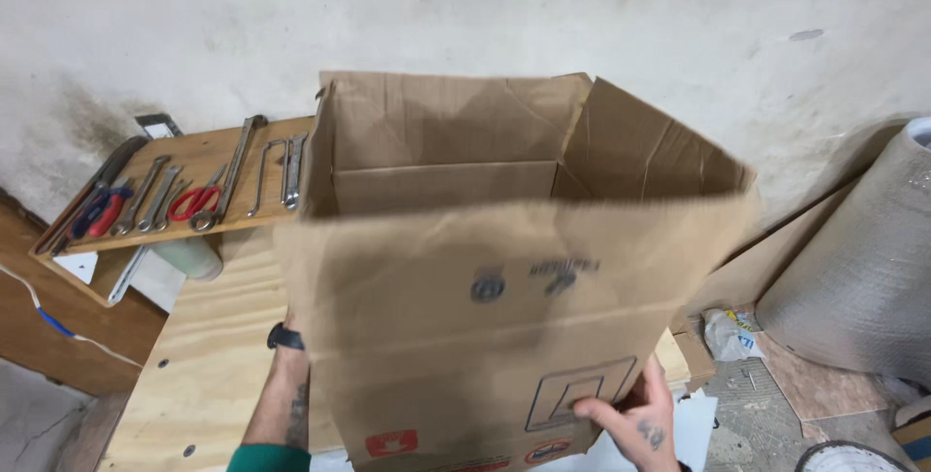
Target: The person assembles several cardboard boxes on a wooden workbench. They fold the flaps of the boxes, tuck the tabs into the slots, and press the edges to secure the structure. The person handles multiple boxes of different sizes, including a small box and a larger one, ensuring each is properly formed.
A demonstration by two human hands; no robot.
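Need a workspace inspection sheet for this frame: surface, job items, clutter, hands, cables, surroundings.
Surface: plywood workbench, bare part near the left arm.
Job's things: open brown cardboard box, flaps up, held over the bench.
Clutter: wooden tool board with red-handled scissors, wrenches; crumpled bag on the floor.
Grippers: right hand grips the box's lower front; left hand hidden behind the box, wrist band visible.
Cables: white-blue cable at left.
Surroundings: stained wall; grey padded roll at right.
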